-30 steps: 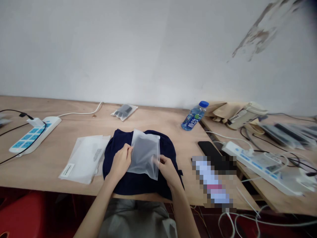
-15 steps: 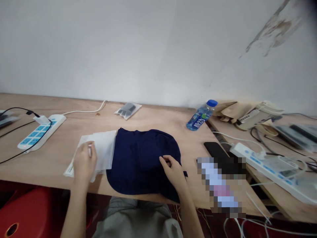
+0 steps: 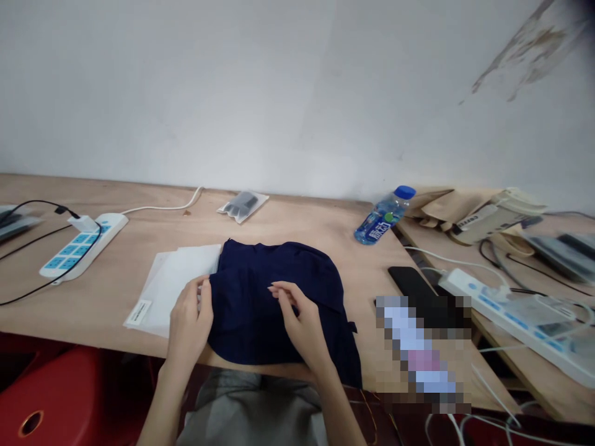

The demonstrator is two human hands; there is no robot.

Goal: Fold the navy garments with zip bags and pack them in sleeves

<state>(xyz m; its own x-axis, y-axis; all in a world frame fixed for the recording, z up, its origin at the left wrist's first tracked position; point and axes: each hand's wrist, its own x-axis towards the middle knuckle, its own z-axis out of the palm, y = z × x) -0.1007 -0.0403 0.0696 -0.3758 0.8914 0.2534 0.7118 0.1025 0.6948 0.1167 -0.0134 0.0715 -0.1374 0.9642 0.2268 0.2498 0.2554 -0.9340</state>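
Folded navy-blue cloth garment (image 3: 274,303) is lying near the front edge of a light plywood table (image 3: 297,229), its lower right part drooping over that edge. The left hand (image 3: 189,316) is curling narrowly at the garment's left side with its fingertips against the cloth, though whether it is pinching the fabric cannot be told. The right hand (image 3: 301,325) is resting on the garment's middle, fingers loosely spread and holding nothing visible. Just left of the garment, a flat stack of frosted plastic bags (image 3: 170,291) bearing a white label (image 3: 139,313) is lying with its right edge touching the cloth. Toward the table's back edge, a small frosted bag (image 3: 243,206) is holding a dark grey item. Near the right edge, a clear plastic water bottle (image 3: 385,217) with a blue cap is lying tilted, just behind a black smartphone (image 3: 409,282), while a white-and-blue power strip (image 3: 83,246) is sitting toward the left edge.
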